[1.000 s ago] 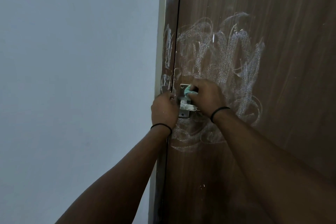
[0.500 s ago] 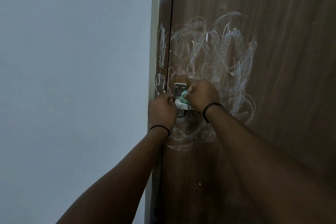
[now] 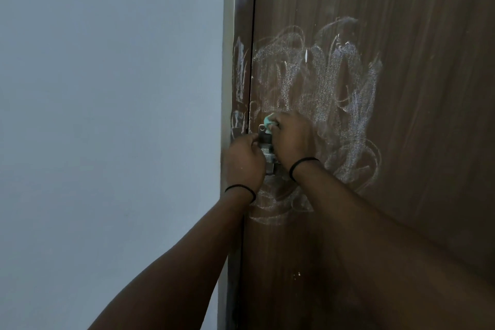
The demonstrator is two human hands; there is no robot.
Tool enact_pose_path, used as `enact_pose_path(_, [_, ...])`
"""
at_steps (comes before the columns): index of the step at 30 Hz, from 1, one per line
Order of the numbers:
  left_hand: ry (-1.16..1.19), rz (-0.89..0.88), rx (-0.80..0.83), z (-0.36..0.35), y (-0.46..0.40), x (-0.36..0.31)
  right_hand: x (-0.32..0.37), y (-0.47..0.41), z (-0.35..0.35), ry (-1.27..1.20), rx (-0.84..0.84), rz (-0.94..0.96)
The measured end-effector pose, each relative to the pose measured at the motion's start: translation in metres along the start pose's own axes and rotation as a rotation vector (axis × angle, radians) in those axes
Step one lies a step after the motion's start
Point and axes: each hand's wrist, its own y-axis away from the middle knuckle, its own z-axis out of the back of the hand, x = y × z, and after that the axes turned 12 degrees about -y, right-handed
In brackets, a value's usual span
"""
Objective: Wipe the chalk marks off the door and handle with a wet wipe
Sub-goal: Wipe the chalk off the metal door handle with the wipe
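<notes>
Right hand (image 3: 290, 139) pinched the wipe (image 3: 268, 121) at the handle's (image 3: 266, 146) top edge, higher than before; left hand (image 3: 245, 161) gripped the handle beside the door (image 3: 401, 142) edge.

Both hands are crowding the handle (image 3: 268, 153): the left hand (image 3: 244, 162) is blocking its frame side, the right hand (image 3: 290, 139) its door side. The door (image 3: 415, 88) to the right and above is lying open, as is the wall (image 3: 107, 115) to the left.

Dim and flat throughout, with a cool bluish cast on the wall (image 3: 107, 115). Soft overall, forearms dark and underexposed. Slightly bent lines along the door (image 3: 428, 88) edge.
</notes>
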Motion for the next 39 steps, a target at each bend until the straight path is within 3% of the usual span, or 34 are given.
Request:
enact_pose_path(4, [0.024, 0.039, -0.033, -0.003, -0.001, 0.006, 0.007, -0.009, -0.005, 0.303, 0.259, 0.298])
enact_pose_path(9, [0.039, 0.080, -0.070, -0.003, 0.000, 0.013, 0.005, -0.027, 0.009, 0.336, 0.458, 0.435])
enact_pose_path(14, [0.015, 0.036, -0.107, -0.002, -0.002, 0.012, 0.008, -0.023, 0.007, 0.201, 0.320, 0.312])
enact_pose_path(21, [-0.107, -0.207, -0.097, -0.002, -0.019, 0.008, -0.001, -0.025, 0.015, 0.045, 0.183, 0.129])
enact_pose_path(25, [-0.150, -0.291, -0.088, -0.004, -0.026, 0.006, 0.001, -0.018, 0.012, 0.034, 0.193, 0.200])
enact_pose_path(28, [-0.148, -0.288, -0.112, -0.006, -0.029, 0.005, 0.000, -0.020, 0.011, 0.022, 0.195, 0.184])
enact_pose_path(33, [-0.157, -0.225, -0.181, -0.007, -0.031, 0.006, -0.003, -0.025, 0.015, 0.171, 0.385, 0.277])
enact_pose_path(39, [-0.223, -0.222, -0.161, -0.004, -0.030, -0.003, -0.010, -0.016, 0.021, -0.107, 0.157, 0.123])
